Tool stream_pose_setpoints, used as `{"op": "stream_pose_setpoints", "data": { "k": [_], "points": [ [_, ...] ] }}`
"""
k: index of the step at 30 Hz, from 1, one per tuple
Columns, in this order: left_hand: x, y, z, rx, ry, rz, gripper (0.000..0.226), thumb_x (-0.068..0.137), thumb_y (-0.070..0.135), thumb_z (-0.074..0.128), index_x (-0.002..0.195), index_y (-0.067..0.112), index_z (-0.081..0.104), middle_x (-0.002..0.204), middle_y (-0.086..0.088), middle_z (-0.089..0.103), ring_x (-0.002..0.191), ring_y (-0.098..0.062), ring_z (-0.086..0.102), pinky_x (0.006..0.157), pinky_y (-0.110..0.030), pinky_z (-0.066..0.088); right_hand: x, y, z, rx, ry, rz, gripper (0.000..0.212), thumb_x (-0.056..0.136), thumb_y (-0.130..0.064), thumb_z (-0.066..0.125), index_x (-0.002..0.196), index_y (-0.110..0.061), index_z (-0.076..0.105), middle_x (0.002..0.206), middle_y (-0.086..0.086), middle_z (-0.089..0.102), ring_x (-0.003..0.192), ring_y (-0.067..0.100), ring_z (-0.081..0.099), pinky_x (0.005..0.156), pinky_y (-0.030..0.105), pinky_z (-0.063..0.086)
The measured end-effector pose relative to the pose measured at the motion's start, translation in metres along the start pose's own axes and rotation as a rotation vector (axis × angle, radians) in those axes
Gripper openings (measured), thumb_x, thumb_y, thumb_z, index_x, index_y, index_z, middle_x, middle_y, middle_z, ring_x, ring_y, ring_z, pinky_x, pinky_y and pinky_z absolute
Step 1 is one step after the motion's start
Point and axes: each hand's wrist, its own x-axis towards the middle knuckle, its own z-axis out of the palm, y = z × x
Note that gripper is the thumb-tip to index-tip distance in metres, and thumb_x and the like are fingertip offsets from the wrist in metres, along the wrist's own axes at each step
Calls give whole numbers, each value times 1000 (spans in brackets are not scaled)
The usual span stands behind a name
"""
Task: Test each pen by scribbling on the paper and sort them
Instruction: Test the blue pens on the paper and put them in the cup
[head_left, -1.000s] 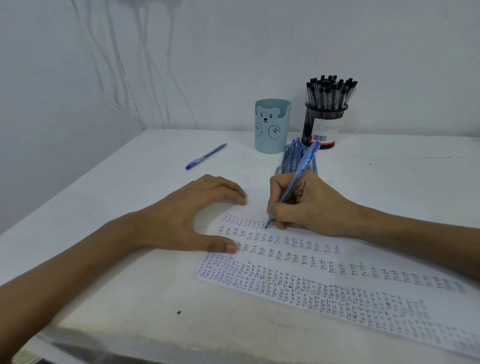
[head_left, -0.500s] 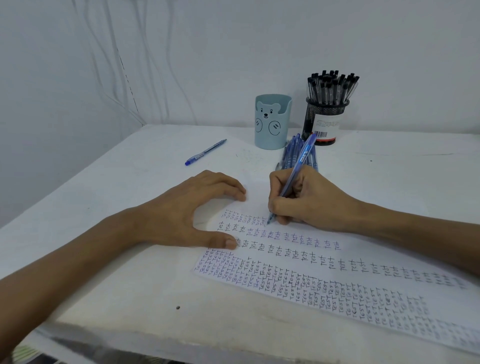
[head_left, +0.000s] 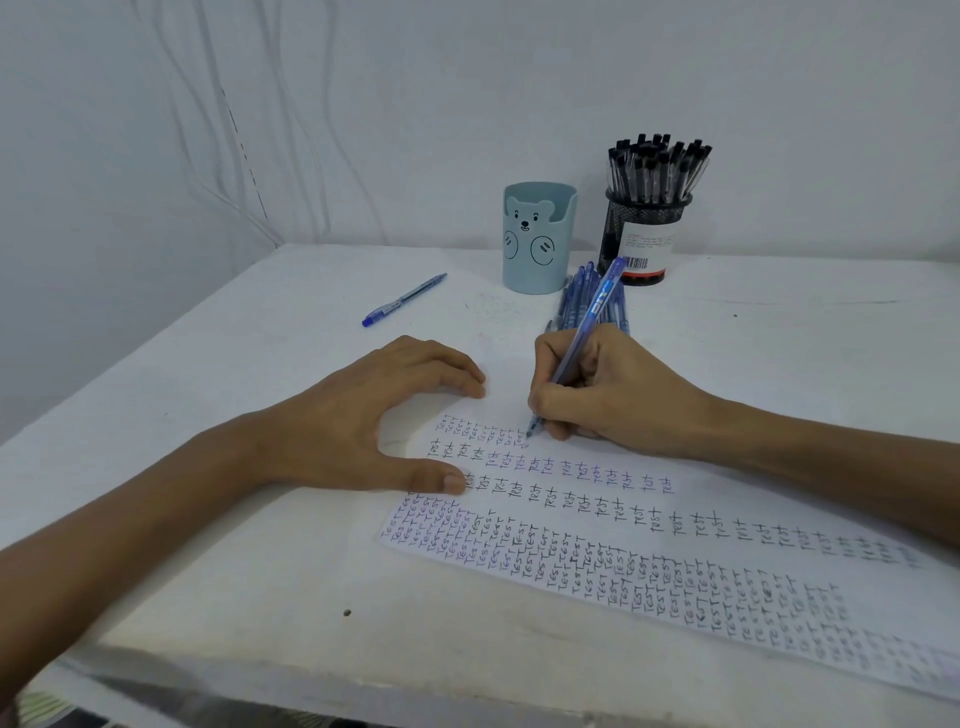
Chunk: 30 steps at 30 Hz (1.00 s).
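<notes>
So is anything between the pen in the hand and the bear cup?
Yes. A pile of blue pens lies between the right hand, which grips the pen, and the bear cup. It is low, so lifting the pen over should clear it.

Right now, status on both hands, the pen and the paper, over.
Left hand spread, pressing the paper flat. Right hand grips blue pen, tip on the paper at the top row. Nothing blocking; spare blue pens lie behind the hand.

A blue pen (head_left: 587, 332) tilted, tip on paper (head_left: 727, 499) covered with rows of "TEST"; pen pile (head_left: 569, 306) behind it; lone pen (head_left: 404, 300) lies left.
</notes>
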Motion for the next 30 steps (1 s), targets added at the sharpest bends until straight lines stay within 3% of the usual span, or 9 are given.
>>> {"op": "stream_pose_setpoints", "data": {
  "k": [7, 18, 22, 25, 28, 30],
  "points": [
    [0, 2, -1, 7, -4, -3, 72, 81, 63, 74, 141, 28, 56, 147, 18, 48, 144, -13, 41, 117, -22, 32, -1, 1, -1, -19, 4, -17, 21, 88, 3, 65, 70, -3, 58, 56, 12, 63, 41, 12, 40, 44, 23, 33],
    [0, 0, 0, 12, 1, 4, 71, 82, 64, 73, 141, 29, 55, 147, 17, 47, 144, -16, 41, 116, -28, 35, 2, 3, 1, -17, 28, 0, 23, 88, 1, 64, 68, -9, 55, 57, 11, 63, 43, 17, 40, 44, 26, 35],
    [-1, 0, 0, 5, 0, 7, 70, 82, 62, 74, 141, 29, 55, 147, 18, 47, 144, -16, 41, 116, -29, 35, 4, 2, 0, 72, 116, 47, 29, 91, -1, 58, 65, -10, 49, 53, 10, 59, 43, 21, 38, 40, 23, 27],
    [-1, -1, 0, 4, -2, 4, 71, 83, 63, 73, 142, 28, 54, 148, 18, 47, 144, -17, 42, 117, -30, 36, 7, 0, -2, 262, 137, 115, 31, 100, -14, 56, 69, -14, 52, 59, 10, 59, 45, 18, 39, 41, 22, 25],
    [-1, -2, 1, -12, 4, -2, 65, 88, 61, 67, 142, 27, 54, 148, 17, 47, 144, -16, 42, 117, -28, 35, 9, 0, -5, 384, 148, 153, 43, 105, -37, 48, 73, -13, 62, 72, 8, 63, 52, 14, 49, 46, 20, 35],
    [-1, -2, 1, -43, 27, -28, 55, 94, 56, 61, 140, 26, 56, 147, 17, 49, 144, -15, 42, 116, -26, 34, 9, 2, -6, 401, 137, 100, 35, 103, -37, 51, 87, -10, 67, 79, 5, 62, 57, 12, 52, 46, 17, 37]
  ]
}}
